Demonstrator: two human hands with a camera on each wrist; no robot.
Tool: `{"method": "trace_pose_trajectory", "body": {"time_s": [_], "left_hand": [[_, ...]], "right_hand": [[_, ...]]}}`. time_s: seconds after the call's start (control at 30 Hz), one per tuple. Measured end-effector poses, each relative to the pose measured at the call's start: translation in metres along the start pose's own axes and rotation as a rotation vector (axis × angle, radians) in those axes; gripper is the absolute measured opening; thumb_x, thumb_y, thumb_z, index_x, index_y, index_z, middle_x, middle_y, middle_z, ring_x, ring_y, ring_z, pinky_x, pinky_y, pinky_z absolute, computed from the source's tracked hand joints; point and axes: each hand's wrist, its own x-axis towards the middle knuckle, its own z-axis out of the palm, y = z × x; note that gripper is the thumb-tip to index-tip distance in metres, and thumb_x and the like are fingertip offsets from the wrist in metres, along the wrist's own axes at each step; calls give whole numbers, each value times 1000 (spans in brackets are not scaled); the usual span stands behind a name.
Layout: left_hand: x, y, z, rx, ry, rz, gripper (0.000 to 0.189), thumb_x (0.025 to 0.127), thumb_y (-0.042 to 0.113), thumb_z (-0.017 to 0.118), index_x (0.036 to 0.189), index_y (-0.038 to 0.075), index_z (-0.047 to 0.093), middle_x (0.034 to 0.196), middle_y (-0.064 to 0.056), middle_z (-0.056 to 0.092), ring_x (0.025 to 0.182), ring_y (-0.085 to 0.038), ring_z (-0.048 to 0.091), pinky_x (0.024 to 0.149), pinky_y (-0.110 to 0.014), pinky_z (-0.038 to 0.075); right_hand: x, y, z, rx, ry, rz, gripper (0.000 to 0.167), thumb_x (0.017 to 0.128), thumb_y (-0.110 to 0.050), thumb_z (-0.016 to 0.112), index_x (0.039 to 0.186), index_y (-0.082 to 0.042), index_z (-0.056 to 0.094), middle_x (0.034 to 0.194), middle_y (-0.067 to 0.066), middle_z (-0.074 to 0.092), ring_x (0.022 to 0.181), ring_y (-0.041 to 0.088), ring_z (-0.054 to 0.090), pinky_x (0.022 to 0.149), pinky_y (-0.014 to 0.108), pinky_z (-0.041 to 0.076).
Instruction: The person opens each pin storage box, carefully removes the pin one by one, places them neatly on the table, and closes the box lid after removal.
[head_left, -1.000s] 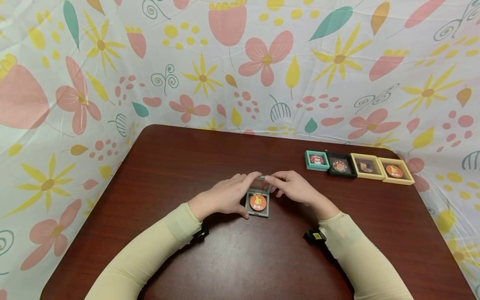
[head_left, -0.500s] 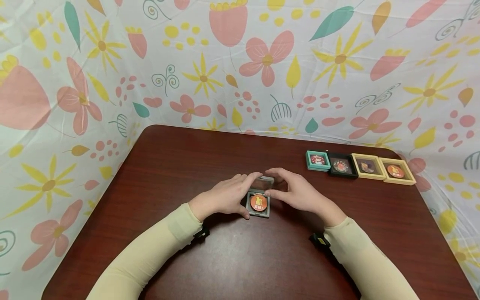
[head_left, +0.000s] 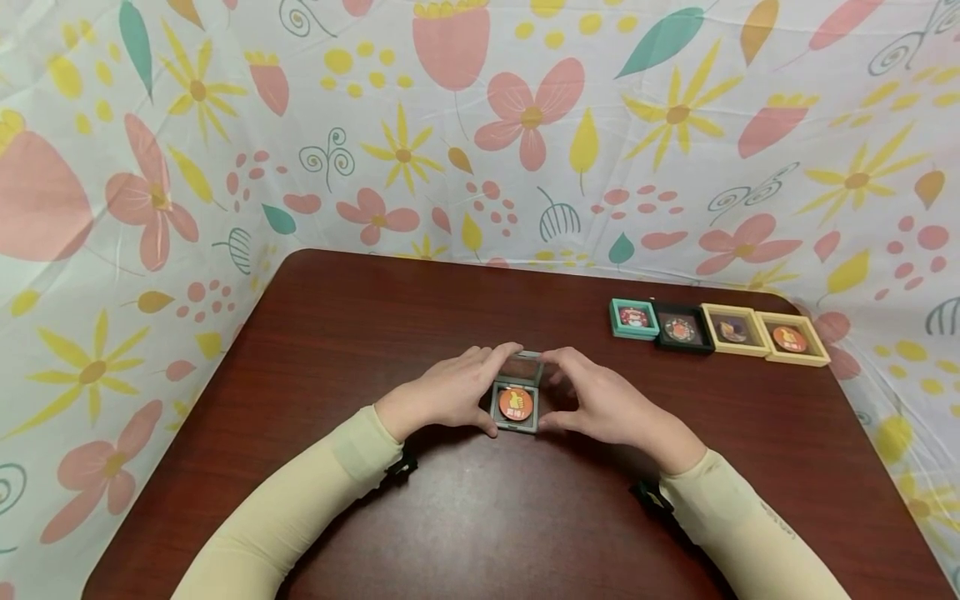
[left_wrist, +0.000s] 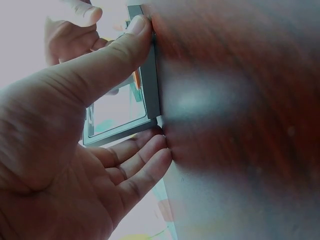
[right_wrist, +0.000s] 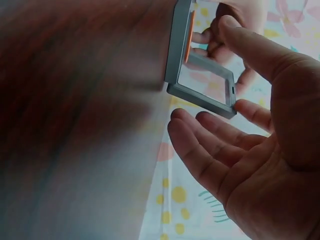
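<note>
Dark tabletop [head_left: 390,312]: left hand [head_left: 450,390] and right hand [head_left: 606,400] flank an opened case [head_left: 516,428].

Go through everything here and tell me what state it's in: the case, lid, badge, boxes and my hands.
Gray case, open, base on the table
Lid, raised
Orange badge, face up inside the base
Left hand, holding the case's left side
Right hand, loosely curved, index finger at the lid
Teal box, appears shut
Black box, appears shut
Left yellow box, appears shut
Right yellow box, appears shut
</note>
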Motion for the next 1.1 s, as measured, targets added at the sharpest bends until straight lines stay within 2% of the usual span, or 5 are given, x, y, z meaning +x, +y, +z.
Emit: {"method": "trace_pose_trajectory", "body": {"time_s": [0.37, 0.57, 0.8, 1.0, 1.1], "left_hand": [[0, -1, 1, 3, -8, -5, 136, 76, 49, 104, 176, 24, 15, 152, -8, 59, 142, -26, 54, 99, -45, 59], [1, -1, 1, 2, -3, -8, 137, 75, 50, 104, 176, 23, 16, 152, -8, 60, 141, -26, 55, 98, -46, 59], [0, 0, 2, 12, 6, 1, 137, 75, 51, 104, 176, 21, 16, 151, -8, 61, 140, -27, 55, 100, -45, 59], [-1, 1, 1, 5, 15, 4, 137, 74, 49, 105, 175, 20, 18, 149, -8, 61, 139, -26, 55, 100, -45, 58], [-1, 1, 1, -6, 15, 8, 136, 75, 48, 105, 175, 20, 18, 150, -9, 60, 140, -26, 55, 100, -45, 58]], "right_hand": [[0, -5, 2, -67, 1, 29, 97, 82, -37, 102, 158, -11, 46, 128, 8, 68, 111, 22, 73, 86, 45, 60], [0, -7, 5, -101, -11, 52, 104, 83, -43, 101, 161, -9, 42, 126, 9, 70, 112, 24, 73, 87, 47, 61], [1, -11, 10, -151, -4, 50, 111, 80, -45, 103, 161, -7, 37, 115, 11, 73, 104, 25, 73, 78, 43, 60], [1, -10, 13, -185, 6, 35, 113, 79, -44, 104, 160, -8, 33, 112, 9, 70, 92, 18, 67, 72, 38, 57], [0, -8, 15, -196, 10, 28, 114, 78, -43, 104, 160, -8, 32, 112, 9, 69, 91, 16, 66, 72, 38, 57]]}}
